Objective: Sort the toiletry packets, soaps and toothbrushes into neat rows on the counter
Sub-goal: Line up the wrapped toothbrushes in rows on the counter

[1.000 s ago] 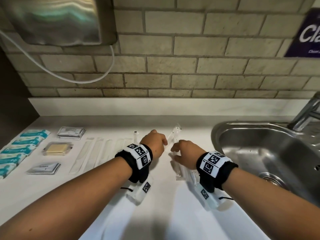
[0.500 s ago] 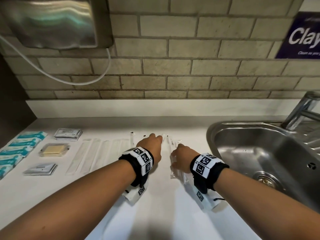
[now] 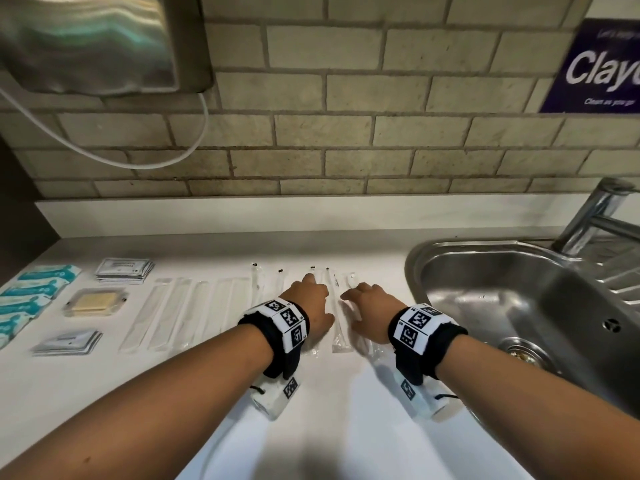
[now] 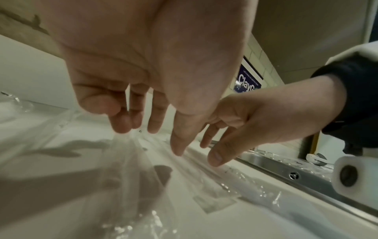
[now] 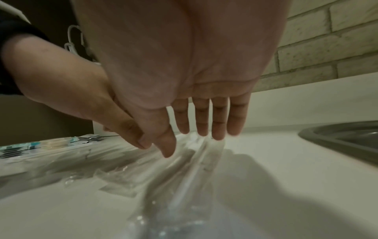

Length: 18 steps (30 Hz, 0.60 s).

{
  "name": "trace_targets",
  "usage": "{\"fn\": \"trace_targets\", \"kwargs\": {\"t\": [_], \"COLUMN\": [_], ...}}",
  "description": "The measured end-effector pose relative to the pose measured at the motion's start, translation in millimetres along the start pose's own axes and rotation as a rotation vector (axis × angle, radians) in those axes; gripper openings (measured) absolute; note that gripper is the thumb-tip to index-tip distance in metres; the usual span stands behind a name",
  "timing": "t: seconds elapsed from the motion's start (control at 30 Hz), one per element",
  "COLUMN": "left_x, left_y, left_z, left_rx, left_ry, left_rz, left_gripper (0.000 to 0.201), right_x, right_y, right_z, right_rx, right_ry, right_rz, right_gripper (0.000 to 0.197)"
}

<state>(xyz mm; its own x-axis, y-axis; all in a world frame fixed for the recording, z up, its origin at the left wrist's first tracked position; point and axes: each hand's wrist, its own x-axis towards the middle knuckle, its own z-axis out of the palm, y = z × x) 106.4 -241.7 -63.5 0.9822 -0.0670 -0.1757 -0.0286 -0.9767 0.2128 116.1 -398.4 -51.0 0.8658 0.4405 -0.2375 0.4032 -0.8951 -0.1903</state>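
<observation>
Both hands have flattened since a second ago, when they lifted a clear-wrapped toothbrush off the white surface point(image 3: 346, 427); the wrapper now lies down among the others. At the far left of the head view, teal toiletry packets point(image 3: 33, 299) run in a slanting row along the frame edge. Beside them sit a stack of white printed sachets point(image 3: 124, 270), a pale yellow soap point(image 3: 95, 302) inside a clear, rounded plastic case, and a stack of grey foil sachets point(image 3: 67, 342). To their right, long frosted toothbrush sleeves point(image 3: 183, 311) lie side by side in a row, lengthwise toward the wall. At centre frame, crinkly clear toothbrush wrappers point(image 3: 337, 317) lie in parallel under and between the hands. The left hand point(image 3: 308, 306) rests palm down, its fingers point(image 4: 120, 124) straight and slightly spread, tips on the glossy film, clamped on nothing. The right hand point(image 3: 369, 313) lies just beside it, fingers point(image 5: 218, 127) extended and close together, tips pressing a wrapper flat. Both wrists carry black bands with square printed markers. At right, a stainless steel sink point(image 3: 485, 271), smooth and rounded, is set into the surface, with a drain at its bottom and a chrome tap point(image 3: 592, 216) behind it. Rough grey brick lines the wall point(image 3: 346, 133), with a brushed-metal dispenser point(image 3: 97, 39) at upper left and a purple sign point(image 3: 599, 67) at upper right.
</observation>
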Motion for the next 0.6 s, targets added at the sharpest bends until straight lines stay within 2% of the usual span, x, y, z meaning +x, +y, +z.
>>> {"fn": "trace_targets", "kwargs": {"t": [0.07, 0.17, 0.3, 0.43, 0.6], "left_x": [-2.0, -6.1, -8.9, -14.4, -19.6], "left_y": [3.4, 11.6, 13.8, 14.0, -1.2], "left_z": [1.4, 3.7, 6.6, 3.7, -11.1], "left_rx": [0.051, 0.233, 0.287, 0.228, 0.13], "left_ry": [0.027, -0.043, -0.112, -0.128, -0.041], "left_rz": [0.108, 0.2, 0.198, 0.194, 0.129], "left_gripper": [0.058, 0.061, 0.057, 0.059, 0.059], "right_x": [0.0, -0.1, 1.2, 2.2, 5.0], "right_y": [2.0, 4.1, 4.3, 1.6, -7.1], "right_z": [-1.3, -2.3, -0.4, 1.2, -2.3], "right_rx": [-0.034, -0.094, -0.169, -0.207, -0.214], "right_ry": [0.026, -0.014, -0.084, -0.063, 0.03], "right_rz": [0.003, 0.025, 0.053, 0.062, -0.049], "right_gripper": [0.053, 0.044, 0.043, 0.042, 0.058]}}
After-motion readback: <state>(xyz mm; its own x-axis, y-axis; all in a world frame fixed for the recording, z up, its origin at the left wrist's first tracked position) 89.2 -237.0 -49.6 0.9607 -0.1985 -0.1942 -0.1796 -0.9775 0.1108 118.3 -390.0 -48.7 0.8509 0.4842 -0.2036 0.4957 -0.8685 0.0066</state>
